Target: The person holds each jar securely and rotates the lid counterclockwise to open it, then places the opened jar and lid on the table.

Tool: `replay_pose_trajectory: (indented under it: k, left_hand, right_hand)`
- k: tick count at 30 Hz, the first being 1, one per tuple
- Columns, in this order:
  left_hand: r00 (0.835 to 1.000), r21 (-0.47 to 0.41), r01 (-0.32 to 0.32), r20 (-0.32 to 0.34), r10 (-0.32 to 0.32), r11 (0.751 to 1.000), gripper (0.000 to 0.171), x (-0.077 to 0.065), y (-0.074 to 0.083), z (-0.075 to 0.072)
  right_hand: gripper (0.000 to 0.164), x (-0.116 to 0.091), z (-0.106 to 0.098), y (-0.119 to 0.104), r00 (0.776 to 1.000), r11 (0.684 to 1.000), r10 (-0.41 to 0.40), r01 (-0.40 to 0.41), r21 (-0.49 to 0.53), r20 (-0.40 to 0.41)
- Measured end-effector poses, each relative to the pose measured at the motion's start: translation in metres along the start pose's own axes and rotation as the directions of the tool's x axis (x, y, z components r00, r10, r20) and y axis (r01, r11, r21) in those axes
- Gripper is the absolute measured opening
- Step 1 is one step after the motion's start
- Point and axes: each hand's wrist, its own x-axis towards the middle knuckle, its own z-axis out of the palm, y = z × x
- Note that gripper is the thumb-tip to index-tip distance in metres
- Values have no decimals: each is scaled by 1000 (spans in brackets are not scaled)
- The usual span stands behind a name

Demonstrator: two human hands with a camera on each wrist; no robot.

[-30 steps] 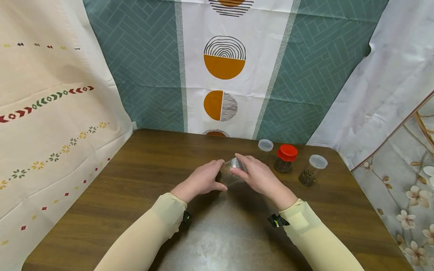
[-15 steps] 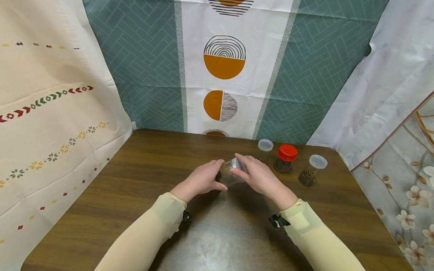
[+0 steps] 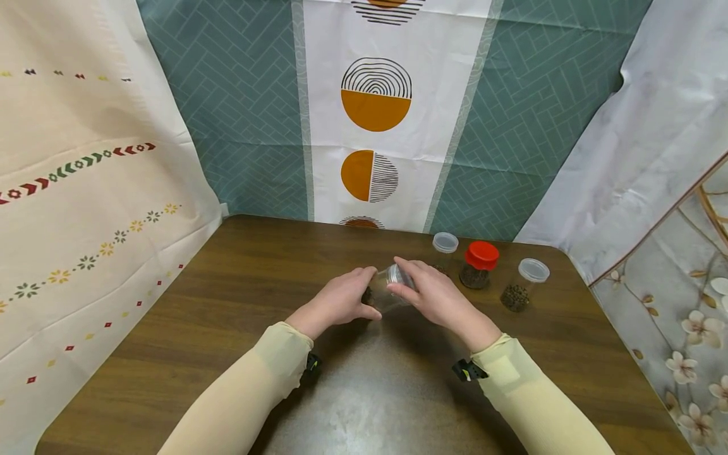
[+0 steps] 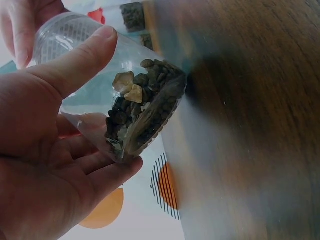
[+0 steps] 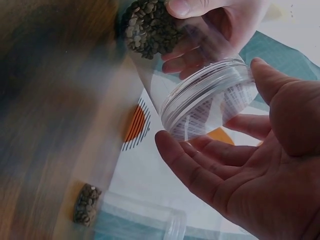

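A tilted clear jar (image 3: 383,298) is held at both ends: its body is clasped by the left hand (image 3: 340,297), its lid (image 5: 207,102) is gripped by the right hand (image 3: 435,294). Dark pieces (image 4: 135,107) are gathered inside at its base, near the left hand.

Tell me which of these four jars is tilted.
The jar held between the left hand and the right hand: it leans well over, while the other three jars stand upright on the table to the right.
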Motion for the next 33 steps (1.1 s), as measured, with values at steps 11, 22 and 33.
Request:
replay_pose_trajectory:
  k: [11, 22, 33]
  left_hand:
    - [1000, 1, 12, 17, -12, 1000, 88, 3, -1, 0]
    - [1000, -22, 5, 30, -5, 1000, 86, 3, -2, -1]
    - [1000, -19, -13, 27, 13, 1000, 86, 3, -3, -2]
  right_hand:
    - [71, -1, 0, 7, 999, 999, -36, 36, 30, -4]
    - [71, -2, 0, 10, 994, 993, -111, 111, 32, -18]
    - [71, -3, -2, 14, 981, 980, -191, 192, 47, -10]
